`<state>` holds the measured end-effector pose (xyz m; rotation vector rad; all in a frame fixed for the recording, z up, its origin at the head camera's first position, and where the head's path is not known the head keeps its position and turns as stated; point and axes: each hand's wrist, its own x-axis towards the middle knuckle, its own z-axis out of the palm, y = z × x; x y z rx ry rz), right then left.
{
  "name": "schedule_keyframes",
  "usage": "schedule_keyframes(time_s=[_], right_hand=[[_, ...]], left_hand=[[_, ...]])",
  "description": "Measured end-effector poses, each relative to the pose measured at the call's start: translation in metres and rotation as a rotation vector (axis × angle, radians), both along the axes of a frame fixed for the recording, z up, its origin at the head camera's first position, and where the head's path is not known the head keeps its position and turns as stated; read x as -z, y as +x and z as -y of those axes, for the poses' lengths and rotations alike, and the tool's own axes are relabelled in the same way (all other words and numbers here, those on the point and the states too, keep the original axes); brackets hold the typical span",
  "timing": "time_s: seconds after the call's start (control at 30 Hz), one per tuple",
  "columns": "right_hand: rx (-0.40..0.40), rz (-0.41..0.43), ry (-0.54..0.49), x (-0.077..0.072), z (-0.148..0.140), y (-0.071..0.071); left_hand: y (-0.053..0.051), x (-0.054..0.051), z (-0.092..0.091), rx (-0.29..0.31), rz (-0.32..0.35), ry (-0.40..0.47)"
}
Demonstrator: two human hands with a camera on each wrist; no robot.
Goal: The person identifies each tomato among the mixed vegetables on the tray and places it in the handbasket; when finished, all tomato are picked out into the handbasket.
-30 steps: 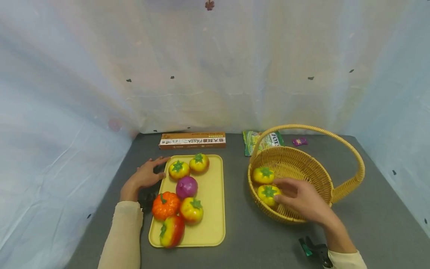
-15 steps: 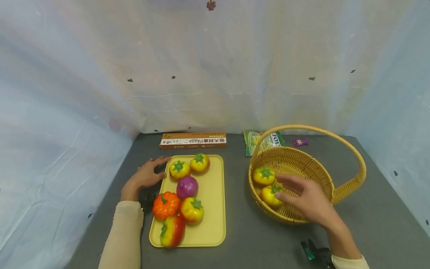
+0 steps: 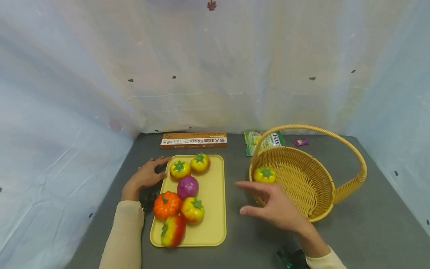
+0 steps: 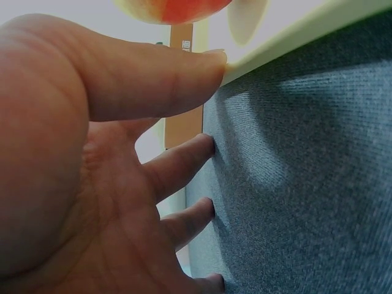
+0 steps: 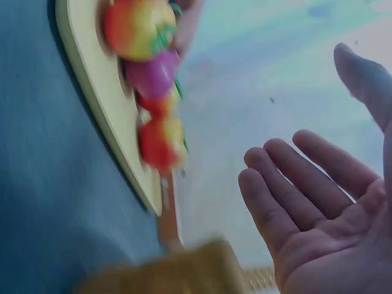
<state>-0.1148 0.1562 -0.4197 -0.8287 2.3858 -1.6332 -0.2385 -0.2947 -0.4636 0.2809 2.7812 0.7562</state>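
Tray [image 3: 213, 190] beside the left hand [image 3: 146, 175], fingers spread, thumb at its rim.
Right hand [image 3: 279, 206], thumb and fingers spread wide, empty, hovers near the basket [image 3: 300, 164]; beyond the left hand, a box [image 3: 193, 141] reads "PASTA"; beyond the right, a bag [image 3: 271, 140] shows "FOX".

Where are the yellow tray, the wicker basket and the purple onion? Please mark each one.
Yellow tray [image 3: 212, 201]: head view, on the bare right part of its surface.
Wicker basket [image 3: 285, 155]: head view, on its far inner wall.
Purple onion [image 3: 187, 187]: head view, on the middle of its body.
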Motion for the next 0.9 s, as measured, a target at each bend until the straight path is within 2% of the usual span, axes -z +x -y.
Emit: schedule_keyframes(time_s=[0.2, 0.37, 0.67, 0.9], right_hand=[[-0.061, 0.112, -0.039, 0.011, 0.036, -0.001], [-0.085, 0.156, 0.035, 0.024, 0.063, -0.001], [-0.022, 0.072, 0.275, 0.042, 0.106, -0.005], [0.044, 0.066, 0.304, 0.045, 0.129, -0.008]], left_hand=[[0.001, 0.000, -0.001, -0.003, 0.002, 0.006], [0.000, 0.000, 0.000, -0.001, 0.000, 0.003], [-0.003, 0.003, 0.002, -0.002, 0.003, 0.007], [-0.003, 0.003, 0.002, -0.006, 0.012, 0.019]])
